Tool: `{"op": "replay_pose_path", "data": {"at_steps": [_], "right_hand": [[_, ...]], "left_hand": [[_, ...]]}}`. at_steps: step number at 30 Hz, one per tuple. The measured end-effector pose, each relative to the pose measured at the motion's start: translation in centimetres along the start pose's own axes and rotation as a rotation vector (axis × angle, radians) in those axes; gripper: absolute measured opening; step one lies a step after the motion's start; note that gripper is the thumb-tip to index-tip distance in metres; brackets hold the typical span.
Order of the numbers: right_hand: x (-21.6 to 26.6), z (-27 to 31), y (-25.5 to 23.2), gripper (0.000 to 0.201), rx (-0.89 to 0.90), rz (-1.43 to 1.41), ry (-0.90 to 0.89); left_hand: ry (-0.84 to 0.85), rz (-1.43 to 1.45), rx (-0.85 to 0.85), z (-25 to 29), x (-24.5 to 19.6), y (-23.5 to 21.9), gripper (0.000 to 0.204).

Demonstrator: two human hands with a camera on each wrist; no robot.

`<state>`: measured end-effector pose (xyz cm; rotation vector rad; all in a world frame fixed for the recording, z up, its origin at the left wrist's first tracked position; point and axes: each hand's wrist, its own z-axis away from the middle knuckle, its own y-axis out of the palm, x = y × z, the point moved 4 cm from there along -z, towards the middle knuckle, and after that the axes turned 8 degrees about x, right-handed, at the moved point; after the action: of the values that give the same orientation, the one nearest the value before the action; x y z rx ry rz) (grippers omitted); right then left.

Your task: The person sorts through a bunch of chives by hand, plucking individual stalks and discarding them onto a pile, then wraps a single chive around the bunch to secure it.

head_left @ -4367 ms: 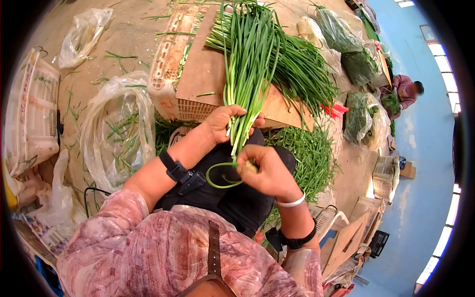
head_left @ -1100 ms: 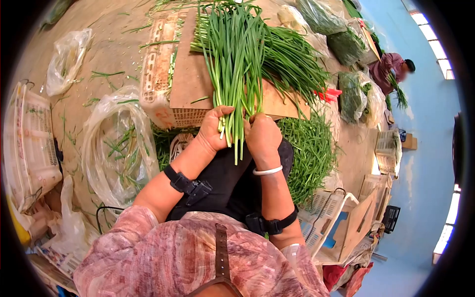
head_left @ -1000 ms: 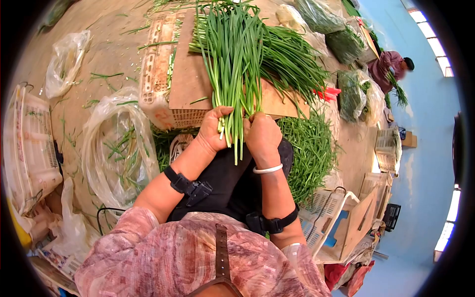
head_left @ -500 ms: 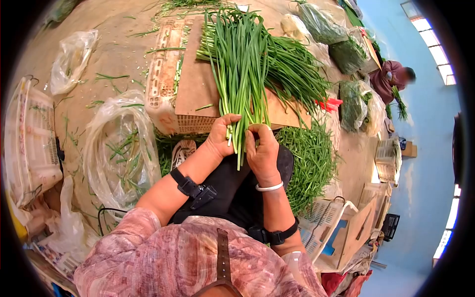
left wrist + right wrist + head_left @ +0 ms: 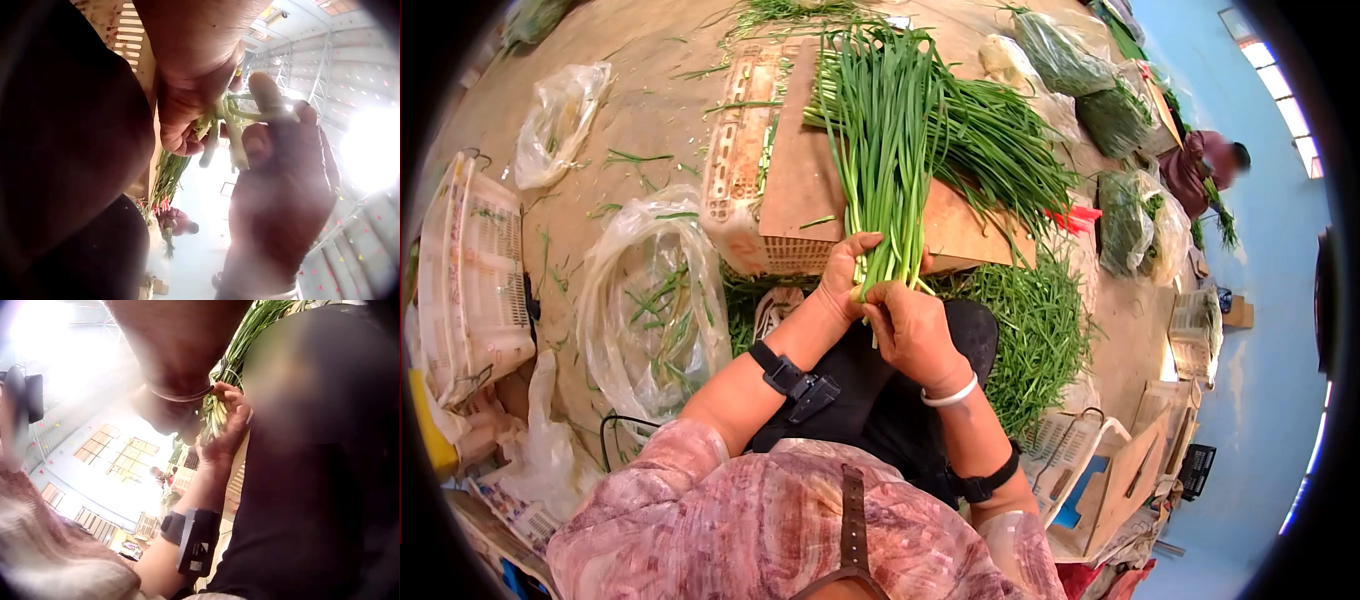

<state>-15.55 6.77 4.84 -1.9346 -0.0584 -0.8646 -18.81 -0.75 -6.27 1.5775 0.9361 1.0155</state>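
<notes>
In the head view, a bunch of long leafy green stalks (image 5: 885,150) hangs over the near edge of a board, pale cut ends toward me. My left hand (image 5: 840,278) grips it near those ends, thumb on top. Close against its lower end is my right hand (image 5: 917,330), fingers bent. The left wrist view shows a thin green strand (image 5: 253,116) running from the stalks to the right hand's thumb and fingers, which pinch it. Pale stalk ends (image 5: 216,416) show in the left palm in the right wrist view; the right fingertips are partly hidden there.
A second pile of greens (image 5: 1000,150) lies on the board (image 5: 790,190) over a crate (image 5: 735,170). Trimmings (image 5: 1040,340) heap at the right of my knees. Plastic bags (image 5: 650,310) lie on the floor at left. Another person (image 5: 1200,170) is at far right.
From a looped strand seen earlier, the right hand went up beside the stalks, then came down and left across their ends. The left hand keeps its grip on the bunch.
</notes>
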Motion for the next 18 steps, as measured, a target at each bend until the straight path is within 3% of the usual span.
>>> {"op": "replay_pose_path", "data": {"at_steps": [2,8,10,11,13,14,16,18], "right_hand": [[0.9,0.4,-0.3,0.015,0.064,0.037,0.035],[2.0,0.8,-0.2,0.015,0.123,-0.002,0.028],[0.5,1.2,0.6,0.013,0.112,-0.281,0.197],[0.6,1.3,0.3,0.013,0.114,-0.280,0.199],[0.7,1.6,0.2,0.013,0.205,-0.474,0.387],[1.0,1.7,0.1,0.013,0.204,-0.473,0.389],[2.7,1.9,-0.4,0.012,0.201,-0.047,0.148],[4.3,2.5,-1.3,0.011,0.251,-0.154,0.147]], "left_hand": [[-0.066,0.041,0.100,-0.1,0.3,1.6,0.046],[-0.111,0.176,0.100,0.5,0.0,1.5,0.046],[-0.114,0.141,0.172,0.3,-0.2,1.7,0.047],[-0.114,0.143,0.172,0.4,-0.3,1.5,0.047],[-0.113,0.169,0.180,0.7,-0.3,1.1,0.047],[-0.107,0.128,0.158,0.5,-0.4,0.9,0.047],[-0.102,0.080,0.131,0.4,-0.5,0.7,0.046],[-0.091,0.022,0.085,0.3,-0.5,0.4,0.044]]}}
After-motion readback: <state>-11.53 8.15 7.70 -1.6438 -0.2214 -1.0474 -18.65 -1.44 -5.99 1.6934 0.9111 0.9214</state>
